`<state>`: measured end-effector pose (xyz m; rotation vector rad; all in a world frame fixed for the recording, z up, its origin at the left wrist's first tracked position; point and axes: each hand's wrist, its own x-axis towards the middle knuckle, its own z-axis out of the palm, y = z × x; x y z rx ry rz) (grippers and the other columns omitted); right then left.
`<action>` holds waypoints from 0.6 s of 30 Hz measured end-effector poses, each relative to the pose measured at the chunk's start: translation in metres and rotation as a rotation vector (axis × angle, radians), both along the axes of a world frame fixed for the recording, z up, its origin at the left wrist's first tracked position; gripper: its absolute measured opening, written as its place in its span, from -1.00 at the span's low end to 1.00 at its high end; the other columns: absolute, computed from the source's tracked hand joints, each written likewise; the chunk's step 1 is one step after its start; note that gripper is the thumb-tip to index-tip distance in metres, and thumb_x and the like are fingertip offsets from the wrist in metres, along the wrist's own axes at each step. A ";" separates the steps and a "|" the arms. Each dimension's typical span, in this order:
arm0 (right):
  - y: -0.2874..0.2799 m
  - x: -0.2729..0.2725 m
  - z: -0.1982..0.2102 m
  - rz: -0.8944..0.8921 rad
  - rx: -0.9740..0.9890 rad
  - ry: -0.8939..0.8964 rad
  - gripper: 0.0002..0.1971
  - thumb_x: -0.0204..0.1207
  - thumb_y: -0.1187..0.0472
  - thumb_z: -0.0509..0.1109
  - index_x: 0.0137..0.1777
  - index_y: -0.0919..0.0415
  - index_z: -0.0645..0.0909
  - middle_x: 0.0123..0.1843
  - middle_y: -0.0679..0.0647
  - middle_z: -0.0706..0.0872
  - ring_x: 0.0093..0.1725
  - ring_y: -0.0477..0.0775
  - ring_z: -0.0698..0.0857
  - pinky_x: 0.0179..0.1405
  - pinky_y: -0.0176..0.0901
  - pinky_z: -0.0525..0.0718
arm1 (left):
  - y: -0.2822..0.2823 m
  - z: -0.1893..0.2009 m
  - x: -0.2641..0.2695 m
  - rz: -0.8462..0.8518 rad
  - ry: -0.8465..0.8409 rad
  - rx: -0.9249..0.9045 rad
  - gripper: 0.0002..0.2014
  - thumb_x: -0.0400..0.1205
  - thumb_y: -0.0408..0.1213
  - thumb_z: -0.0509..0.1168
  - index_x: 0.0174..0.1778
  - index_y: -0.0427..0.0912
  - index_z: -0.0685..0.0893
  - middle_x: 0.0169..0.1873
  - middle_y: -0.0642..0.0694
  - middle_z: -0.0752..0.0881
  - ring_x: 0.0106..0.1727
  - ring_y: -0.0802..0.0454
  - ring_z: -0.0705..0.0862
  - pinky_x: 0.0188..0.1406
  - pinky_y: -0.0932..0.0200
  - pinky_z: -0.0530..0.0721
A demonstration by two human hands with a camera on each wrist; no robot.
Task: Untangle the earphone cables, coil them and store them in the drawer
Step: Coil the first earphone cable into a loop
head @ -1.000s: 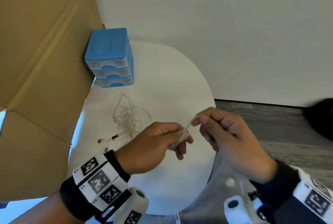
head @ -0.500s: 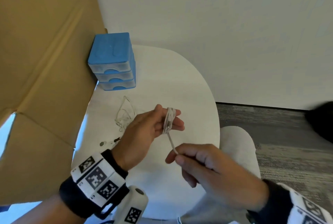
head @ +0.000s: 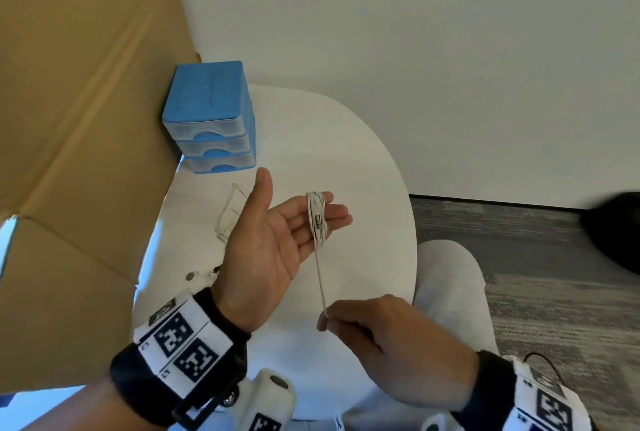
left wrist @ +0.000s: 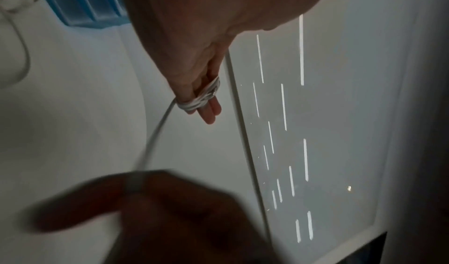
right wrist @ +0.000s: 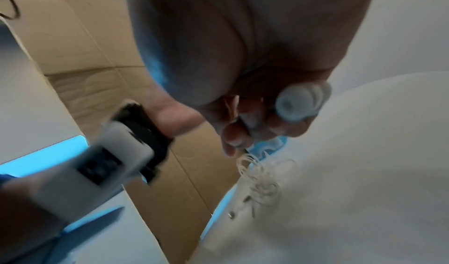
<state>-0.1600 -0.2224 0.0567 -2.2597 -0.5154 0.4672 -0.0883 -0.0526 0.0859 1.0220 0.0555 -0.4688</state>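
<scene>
One white table [head: 363, 160], cardboard [head: 79, 119], grey floor [head: 536, 257].

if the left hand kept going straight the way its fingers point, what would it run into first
Probably nothing close: the left hand points its wrapped fingers out over the white table, then past its edge. Depth is unclear.

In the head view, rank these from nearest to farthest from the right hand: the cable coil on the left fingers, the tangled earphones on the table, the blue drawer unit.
From the right hand:
1. Cable coil, just above it, wound round the left hand's fingers.
2. Tangled earphones, up-left on the table, partly behind the left hand.
3. Blue drawer unit, far up-left, by the cardboard.
</scene>
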 end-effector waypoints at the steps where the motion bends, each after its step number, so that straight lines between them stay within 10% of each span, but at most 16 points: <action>1: 0.000 0.000 0.009 -0.009 0.038 -0.018 -0.78 0.75 0.05 0.17 0.11 -0.05 0.67 -0.49 -0.22 0.56 -0.46 -0.02 0.54 -0.40 -0.21 0.46 | 0.000 -0.004 0.002 -0.010 -0.035 0.077 -0.15 0.52 0.34 -0.05 0.31 -0.39 0.60 0.15 -0.37 0.77 0.27 -0.18 0.73 0.46 -0.01 0.47; 7: -0.027 0.022 0.039 -0.211 0.209 -0.245 -0.82 0.71 0.17 0.28 -0.05 -0.01 0.70 -0.36 -0.11 0.68 -0.44 -0.01 0.57 -0.46 -0.17 0.50 | -0.004 -0.020 -0.007 -0.383 -0.241 0.535 -0.14 0.48 0.49 -0.27 -0.13 -0.10 0.77 -0.21 -0.20 0.78 -0.14 -0.05 0.75 0.18 0.01 0.55; 12: -0.034 0.033 0.021 -0.415 0.415 -0.195 -0.87 0.62 0.20 0.39 -0.08 0.09 0.78 -0.37 -0.20 0.72 -0.35 -0.17 0.63 -0.27 -0.32 0.57 | -0.009 -0.003 -0.012 -0.339 -0.161 0.379 -0.52 0.58 0.10 0.12 -0.34 -0.23 0.70 -0.51 -0.12 0.59 -0.51 0.00 0.47 -0.37 0.27 0.55; 18: -0.019 0.028 0.005 -0.444 0.409 -0.184 -0.86 0.62 0.09 0.42 -0.15 0.03 0.75 -0.21 -0.05 0.78 -0.16 0.03 0.74 -0.11 -0.02 0.70 | -0.007 0.004 -0.010 -0.244 -0.068 0.167 -0.72 0.55 -0.22 0.30 -0.46 -0.23 0.51 -0.50 -0.13 0.42 -0.59 0.11 0.29 -0.38 0.23 0.55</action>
